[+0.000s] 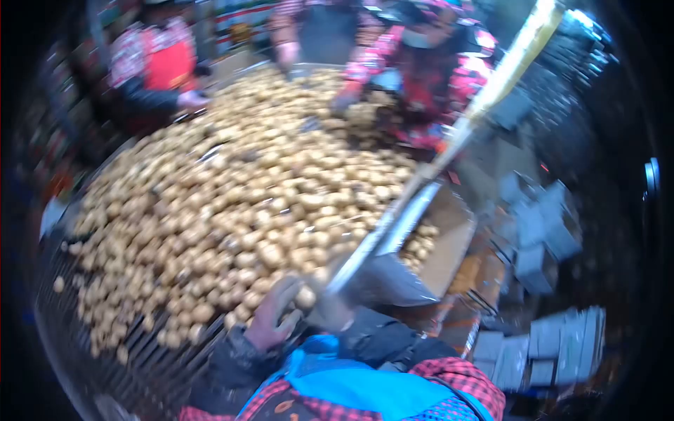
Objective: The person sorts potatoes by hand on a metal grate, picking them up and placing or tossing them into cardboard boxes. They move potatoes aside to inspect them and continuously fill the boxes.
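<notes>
A large heap of potatoes [232, 203] covers a slatted sorting table [133, 382]. At its near edge my left hand [272, 313], in a pinkish-grey work glove, has its thumb and fingers apart in a curve. One potato [305, 297] lies right at its fingertips, between my two hands. My right hand [331, 311], gloved too, is smeared by motion beside that potato and close to the lower end of a long pale rail [414, 186]; its fingers do not show clearly.
A lined cardboard box [449, 245] with potatoes in it stands right of the rail. White cartons [551, 224] and flat stacked boxes [569, 344] lie farther right. Across the table are a person in a red apron [168, 67] and other workers, one bending over the potatoes [428, 77].
</notes>
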Tool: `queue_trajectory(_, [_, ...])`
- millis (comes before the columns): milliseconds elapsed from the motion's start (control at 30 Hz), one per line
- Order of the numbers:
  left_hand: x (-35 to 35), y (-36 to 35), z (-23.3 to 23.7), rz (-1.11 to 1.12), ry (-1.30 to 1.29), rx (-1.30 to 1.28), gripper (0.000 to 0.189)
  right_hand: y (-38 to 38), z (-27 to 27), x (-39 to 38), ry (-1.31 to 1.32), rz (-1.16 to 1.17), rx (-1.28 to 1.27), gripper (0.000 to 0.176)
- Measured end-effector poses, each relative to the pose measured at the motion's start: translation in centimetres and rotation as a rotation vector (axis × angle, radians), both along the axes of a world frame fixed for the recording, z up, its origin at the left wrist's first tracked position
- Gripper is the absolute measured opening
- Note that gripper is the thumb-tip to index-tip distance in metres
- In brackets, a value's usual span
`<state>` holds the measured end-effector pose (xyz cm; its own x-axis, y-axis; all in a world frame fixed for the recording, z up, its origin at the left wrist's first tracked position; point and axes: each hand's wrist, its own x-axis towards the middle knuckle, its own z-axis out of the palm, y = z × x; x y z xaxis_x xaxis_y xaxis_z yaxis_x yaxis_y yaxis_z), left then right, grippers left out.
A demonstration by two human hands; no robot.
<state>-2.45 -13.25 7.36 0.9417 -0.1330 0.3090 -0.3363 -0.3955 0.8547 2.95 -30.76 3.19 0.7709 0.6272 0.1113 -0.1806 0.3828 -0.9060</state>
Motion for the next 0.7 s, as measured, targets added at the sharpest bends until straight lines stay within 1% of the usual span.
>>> queue_trajectory(33, [0.8,-0.4,0.4,-0.029,-0.052,0.094,0.061,-0.6,-0.4,-0.4,0.233,-0.058,0.173,0.044])
queue_trajectory(100, [0.6,1.0,-1.8,0.187,-0.114,0.104,0.065,-3.7,-3.4,2.1,0.82,0.111,0.267,0.046])
queue_trajectory(133, [0.6,2.6,-1.7,0.306,-0.061,0.122,0.067,-5.1,-2.3,2.9,0.759,0.085,0.14,0.047])
queue_trajectory(167, [0.5,4.6,-1.5,0.432,-0.004,0.144,0.07,-6.9,-1.4,3.4,0.826,0.111,0.299,0.049])
queue_trajectory(233, [0.0,8.6,-3.1,0.708,0.0,0.094,0.066,-9.3,1.6,4.8,0.914,0.115,0.465,0.052])
queue_trajectory(267, [-0.9,11.2,-4.0,0.787,-0.036,0.154,0.063,-10.1,5.4,4.6,0.93,0.036,0.534,0.056])
queue_trajectory(300, [-1.7,13.6,-4.5,0.868,-0.076,0.21,0.06,-11.0,6.5,5.2,0.845,-0.01,0.489,0.06])
queue_trajectory(367, [-3.6,17.6,-5.7,1.015,-0.055,0.714,0.058,-13.8,6.2,6.3,0.847,-0.166,0.398,0.061])
queue_trajectory(400, [-5.1,19.5,-8.0,1.011,-0.055,0.712,0.058,-14.7,6.2,6.3,0.759,-0.233,0.321,0.059])
queue_trajectory(433, [-6.7,21.2,-10.5,1.007,-0.009,0.829,0.056,-15.8,4.6,6.4,0.759,-0.233,0.322,0.059])
queue_trajectory(467, [-7.5,22.2,-11.9,1.001,0.04,0.951,0.054,-17.2,1.7,6.5,0.773,-0.298,0.321,0.055])
queue_trajectory(500, [-7.3,22.0,-11.7,0.999,0.049,0.958,0.054,-17.5,1.2,6.5,0.793,-0.363,0.317,0.053])
queue_trajectory(533, [-7.0,21.8,-11.6,1.014,0.072,0.913,0.051,-18.1,1.0,5.6,0.296,-0.445,-0.094,0.053])
queue_trajectory(567, [-7.1,21.6,-11.3,1.042,0.102,0.872,0.049,-17.9,2.2,5.2,-0.219,-0.476,-0.486,0.053])
queue_trajectory(600, [-7.3,22.0,-12.0,1.051,0.034,0.905,0.047,-20.3,-1.1,6.2,0.361,-0.403,0.113,0.049])
queue_trajectory(667, [-7.3,21.8,-12.0,1.053,0.007,0.92,0.046,-24.8,-5.4,8.8,0.869,-0.542,0.47,0.043])
queue_trajectory(700, [-7.4,22.2,-12.6,1.059,0.007,0.92,0.047,-26.2,-5.9,9.9,0.77,-0.783,0.223,0.04])
